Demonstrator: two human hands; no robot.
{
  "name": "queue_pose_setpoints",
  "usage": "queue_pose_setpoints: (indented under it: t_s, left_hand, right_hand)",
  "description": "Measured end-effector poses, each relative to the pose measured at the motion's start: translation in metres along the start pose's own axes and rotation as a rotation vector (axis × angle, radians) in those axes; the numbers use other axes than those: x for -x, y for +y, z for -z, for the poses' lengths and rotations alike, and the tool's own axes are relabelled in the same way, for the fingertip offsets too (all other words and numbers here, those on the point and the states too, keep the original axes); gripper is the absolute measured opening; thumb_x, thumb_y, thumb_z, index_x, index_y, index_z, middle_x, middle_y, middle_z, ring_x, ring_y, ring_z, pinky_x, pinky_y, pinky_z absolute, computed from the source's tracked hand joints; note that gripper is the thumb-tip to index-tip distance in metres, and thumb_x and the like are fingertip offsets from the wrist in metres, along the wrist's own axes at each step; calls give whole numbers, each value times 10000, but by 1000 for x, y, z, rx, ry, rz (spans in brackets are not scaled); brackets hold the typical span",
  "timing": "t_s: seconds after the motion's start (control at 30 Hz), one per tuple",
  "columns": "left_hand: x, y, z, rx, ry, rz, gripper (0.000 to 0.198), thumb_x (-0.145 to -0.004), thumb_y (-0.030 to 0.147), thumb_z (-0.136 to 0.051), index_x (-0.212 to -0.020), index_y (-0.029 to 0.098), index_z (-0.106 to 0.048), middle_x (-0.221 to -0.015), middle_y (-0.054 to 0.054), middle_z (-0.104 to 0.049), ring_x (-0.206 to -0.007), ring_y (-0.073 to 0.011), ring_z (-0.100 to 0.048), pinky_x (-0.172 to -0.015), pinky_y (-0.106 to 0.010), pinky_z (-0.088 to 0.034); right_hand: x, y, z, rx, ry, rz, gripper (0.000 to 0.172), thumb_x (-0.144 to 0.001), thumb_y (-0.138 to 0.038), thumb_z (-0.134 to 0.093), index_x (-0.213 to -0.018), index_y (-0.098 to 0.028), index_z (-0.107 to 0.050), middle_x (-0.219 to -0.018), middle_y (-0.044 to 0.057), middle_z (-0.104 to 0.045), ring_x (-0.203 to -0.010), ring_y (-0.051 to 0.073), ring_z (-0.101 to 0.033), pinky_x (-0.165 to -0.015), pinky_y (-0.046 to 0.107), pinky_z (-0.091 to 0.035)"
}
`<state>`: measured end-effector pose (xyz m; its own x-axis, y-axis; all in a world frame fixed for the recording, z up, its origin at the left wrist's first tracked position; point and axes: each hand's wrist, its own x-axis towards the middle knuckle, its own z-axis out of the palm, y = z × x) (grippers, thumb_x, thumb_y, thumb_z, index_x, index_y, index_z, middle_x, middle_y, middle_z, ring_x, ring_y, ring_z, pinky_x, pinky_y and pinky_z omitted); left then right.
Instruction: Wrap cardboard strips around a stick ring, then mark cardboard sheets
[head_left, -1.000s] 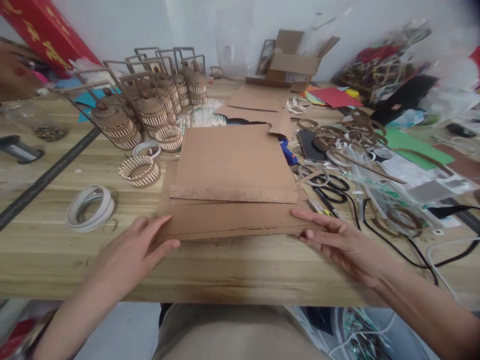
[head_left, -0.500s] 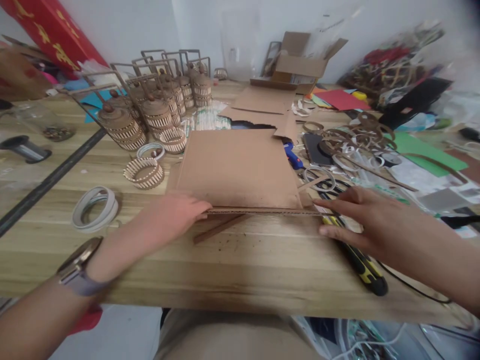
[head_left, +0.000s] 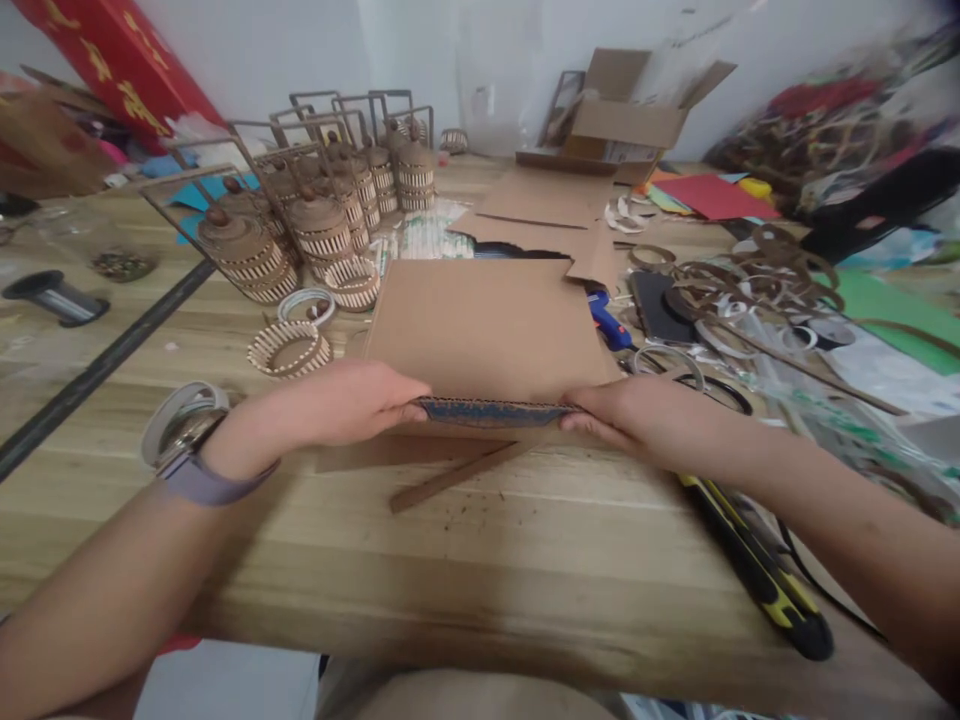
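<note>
A flat brown sheet of cardboard (head_left: 487,325) lies in the middle, its near edge lifted off the table and showing a dark blue patch. My left hand (head_left: 375,400) pinches that edge at its left part, thumb and fingers pressed together. At the right part of the same edge, my right hand (head_left: 607,415) grips the sheet in a like pinch. Beneath the raised edge, a narrow cardboard strip (head_left: 457,480) lies slanted on the wood. A black and yellow utility knife (head_left: 757,570) rests under and beside my right forearm.
Several small lantern-like stick baskets (head_left: 322,220) with handles stand at the back left. Nearer are a stick ring (head_left: 289,350) and a tape roll (head_left: 184,415). A blue glue gun (head_left: 609,322), a dark phone (head_left: 664,308) and tangled brown strips (head_left: 765,270) lie to the right.
My right hand has moved left from beside the knife and taken hold of the cardboard. The sheet's near edge has tilted up, showing the blue patch. The view has shifted slightly.
</note>
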<state>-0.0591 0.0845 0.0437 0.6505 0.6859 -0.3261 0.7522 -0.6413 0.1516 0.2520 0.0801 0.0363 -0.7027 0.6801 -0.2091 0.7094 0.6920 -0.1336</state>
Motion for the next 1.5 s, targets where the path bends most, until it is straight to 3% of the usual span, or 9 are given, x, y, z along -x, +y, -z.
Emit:
queue_pose_setpoints:
  t_s: [0.2,0.4,0.5,0.6,0.97,1.1,1.23,1.37,1.5]
  left_hand:
    - [2,4,-12,-182,60,74,172,-998,269,-502,-1014,196,-657,-808,-46,-739,-681,-217,-673,-570,-271,-371]
    - [8,16,-34,-387,217,114,211,-933,52,-463,-961,170,-636,-796,-49,-703,-638,-214,-660,-500,-275,-325]
    - [10,19,-45,-444,365,78,196,-1006,249,-471,-973,149,-636,-846,-77,-695,-669,-228,-662,-493,-288,-321]
    - [11,18,-51,-399,462,30,407,-1031,477,-414,-988,142,-640,-874,-83,-708,-685,-221,-664,-496,-290,-325]
    - [15,19,-60,-254,615,30,330,-1050,375,-439,-949,183,-688,-861,-31,-770,-684,-184,-702,-559,-279,-452]
    - [31,45,-75,-377,880,-96,259,-1035,185,-446,-1182,128,-652,-1185,-123,-725,-1071,-262,-672,-877,-391,-521]
    - [43,80,-113,-287,771,-348,317,-1042,164,-383,-1227,152,-640,-1227,-71,-706,-1111,-210,-621,-953,-349,-480]
    - [40,86,-138,-259,632,-245,339,-1053,286,-394,-1227,137,-645,-1290,-86,-675,-1172,-256,-585,-939,-398,-483]
    - [35,73,-127,-328,563,-98,318,-1007,153,-446,-1275,125,-614,-1275,-135,-664,-1076,-271,-622,-884,-411,-514]
  right_hand:
    - [9,0,-25,337,297,86,373,-1056,-290,-336,-867,-173,-636,-640,33,-672,-538,186,-619,-517,314,-306]
    - [11,-9,-42,632,575,80,348,-962,-40,-351,-786,-180,-617,-606,10,-605,-505,148,-539,-519,305,-266]
    - [9,-11,-50,645,682,71,334,-1023,-190,-378,-824,-175,-645,-604,12,-605,-527,155,-537,-533,292,-297]
    - [9,-12,-52,578,713,96,495,-1068,-418,-310,-841,-158,-665,-611,25,-617,-533,154,-546,-532,286,-323]
    - [21,-19,-50,199,621,30,423,-1065,-388,-359,-885,-188,-685,-728,32,-735,-626,160,-678,-544,261,-412]
    - [28,-23,-55,193,617,35,388,-1061,-372,-377,-960,-182,-700,-774,44,-754,-663,174,-702,-564,266,-445]
    - [30,-25,-47,220,650,65,394,-1059,-366,-381,-955,-169,-705,-772,56,-755,-659,183,-706,-575,273,-471]
    - [33,-27,-27,227,676,50,384,-1053,-367,-390,-978,-162,-706,-821,75,-767,-705,205,-720,-596,292,-488]
    - [38,-29,-8,235,662,-10,395,-1054,-383,-371,-987,-184,-705,-800,59,-762,-703,195,-712,-592,283,-481]
